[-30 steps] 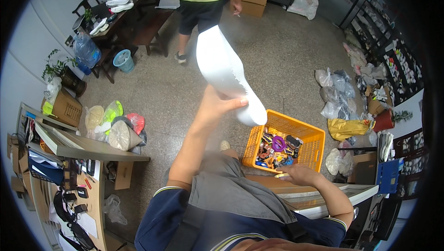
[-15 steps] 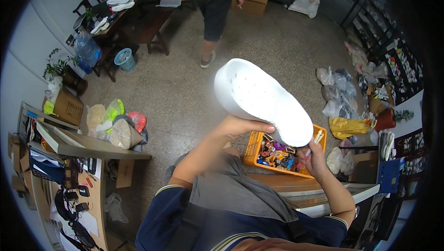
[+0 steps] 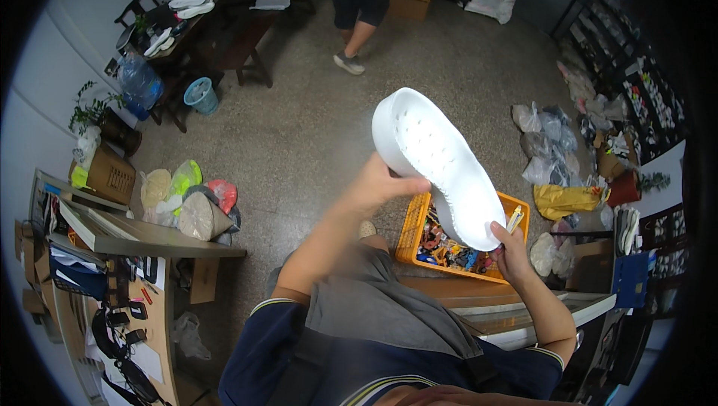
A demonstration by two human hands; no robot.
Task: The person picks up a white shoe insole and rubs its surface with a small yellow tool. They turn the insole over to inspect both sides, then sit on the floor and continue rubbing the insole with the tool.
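A thick white shoe sole (image 3: 441, 159) is held up slantwise in front of me, its wide, perforated end away and its narrower end toward my right. My left hand (image 3: 385, 182) grips its left side, thumb on the edge; the other fingers are mostly behind it. At the narrow end, my right hand (image 3: 511, 250) pinches the rim, with the thumb on the inner face. A slim white-and-yellow stick (image 3: 515, 217) shows just beyond the right fingers; whether they hold it too is unclear. Below the sole stands an orange plastic basket (image 3: 407, 238) full of small colourful pieces.
A person (image 3: 359, 2) in dark shorts stands on the far floor. Bagged goods (image 3: 550, 148) and a yellow sack (image 3: 565, 202) lie on the right, more bags (image 3: 202, 215) on the left. A cluttered desk (image 3: 153, 309) is at near left; a blue bin (image 3: 201, 96) stands farther off.
The sole has shifted right and turned steeper, with its narrow end slightly lower. My left hand moved right along with it. The person in the background has stepped farther away and to the right.
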